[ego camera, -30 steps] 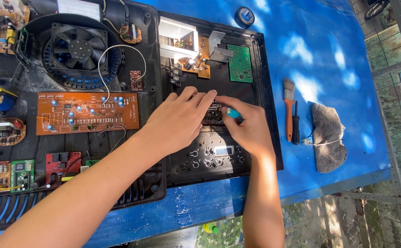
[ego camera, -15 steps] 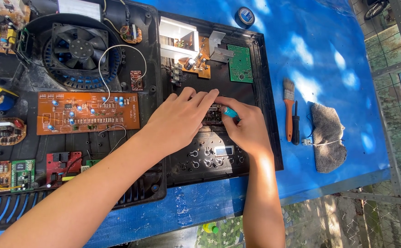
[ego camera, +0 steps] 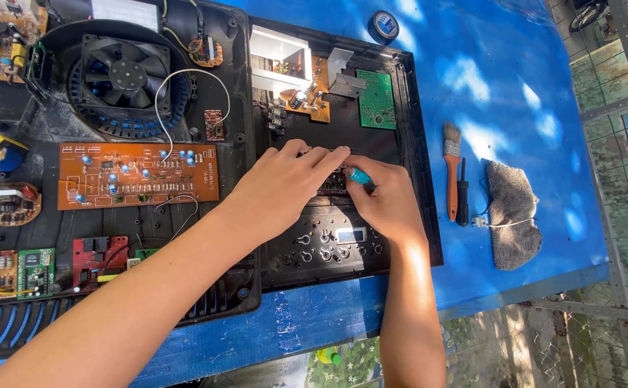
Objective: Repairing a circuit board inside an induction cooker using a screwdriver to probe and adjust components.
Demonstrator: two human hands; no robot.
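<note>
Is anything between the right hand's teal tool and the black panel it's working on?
Nothing visible. The right hand holds the teal tool right at the black panel, with the left hand pressing beside it. The tip itself is hidden under the left fingers.

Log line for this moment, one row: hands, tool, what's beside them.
left hand: fingers flat on black panel | right hand: grips teal-handled tool, tip hidden | nearby: orange brush, grey cloth, fan
</note>
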